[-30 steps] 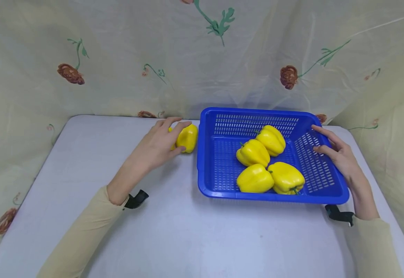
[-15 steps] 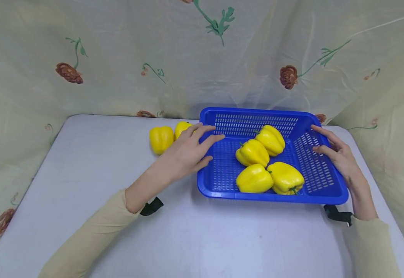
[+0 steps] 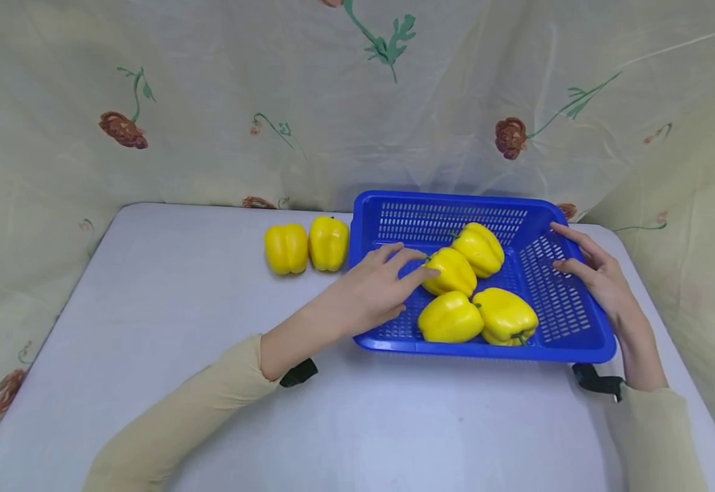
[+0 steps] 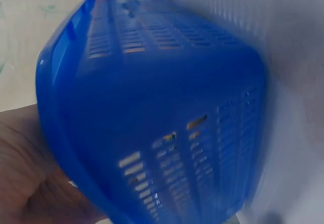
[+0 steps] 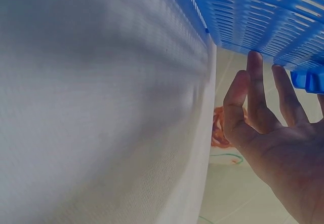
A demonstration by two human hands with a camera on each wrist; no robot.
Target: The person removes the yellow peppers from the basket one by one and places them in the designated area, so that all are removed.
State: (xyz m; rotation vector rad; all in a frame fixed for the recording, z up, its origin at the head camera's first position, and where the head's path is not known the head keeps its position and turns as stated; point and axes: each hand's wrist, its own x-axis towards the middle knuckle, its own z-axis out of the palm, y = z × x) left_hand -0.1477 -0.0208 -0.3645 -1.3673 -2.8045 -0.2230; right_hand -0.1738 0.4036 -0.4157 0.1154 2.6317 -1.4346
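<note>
A blue plastic basket (image 3: 486, 352) with slotted walls stands on the table and holds several yellow bell peppers. My left hand (image 3: 372, 290) reaches over its left rim, fingers loosely spread. The fingertips overlap the left edge of a bell pepper (image 3: 455, 273) in the middle; whether they touch it I cannot tell. In the left wrist view the hand (image 4: 25, 163) lies above the basket's rim (image 4: 45, 82). My right hand (image 3: 606, 280) grips the basket's right rim, thumb and forefinger over the inside. The right wrist view shows its other fingers (image 5: 255, 89) against the outer wall.
Two more yellow bell peppers (image 3: 286, 248) (image 3: 329, 244) stand side by side on the white table (image 3: 394, 424), left of the basket. A flowered curtain (image 3: 209, 102) hangs behind the table's back edge.
My left hand has moved right, away from the pepper beside the basket, across the left rim to the peppers inside. The right hand and basket have stayed put.
</note>
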